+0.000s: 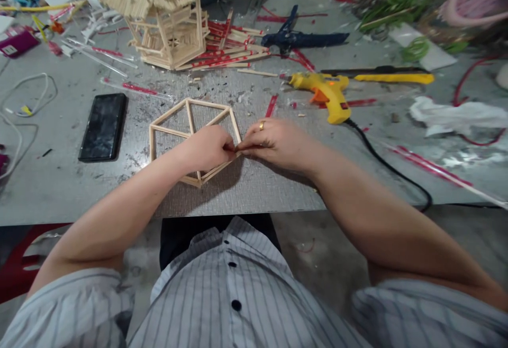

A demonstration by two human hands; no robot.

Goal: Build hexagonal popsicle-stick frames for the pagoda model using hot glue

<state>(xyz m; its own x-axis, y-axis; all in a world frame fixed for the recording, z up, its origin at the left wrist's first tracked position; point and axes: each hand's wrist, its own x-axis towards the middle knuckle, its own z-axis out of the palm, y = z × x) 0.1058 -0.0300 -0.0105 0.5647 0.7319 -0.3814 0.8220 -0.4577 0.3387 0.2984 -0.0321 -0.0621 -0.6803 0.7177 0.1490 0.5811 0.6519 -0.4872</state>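
Note:
A hexagonal frame of thin wooden sticks [170,111], with sticks crossing its middle, lies on the grey table in front of me. My left hand [210,147] reaches over the frame, its fingers closed at the right corner. My right hand [273,142], with a ring on one finger, meets it there from the outside, fingertips pinched at the same corner. Whatever small piece may be between the fingertips is hidden. Right of my hands rests a yellow hot glue gun [331,91], its black cord running toward the table's front edge.
A wooden stick pavilion model [170,25] stands at the back, beside a pile of chopsticks with red wrappers [238,46]. Dark blue pliers [301,38] and a yellow utility knife [392,76] lie farther back. A black phone [103,127] is at left; crumpled tissue [452,115] at right.

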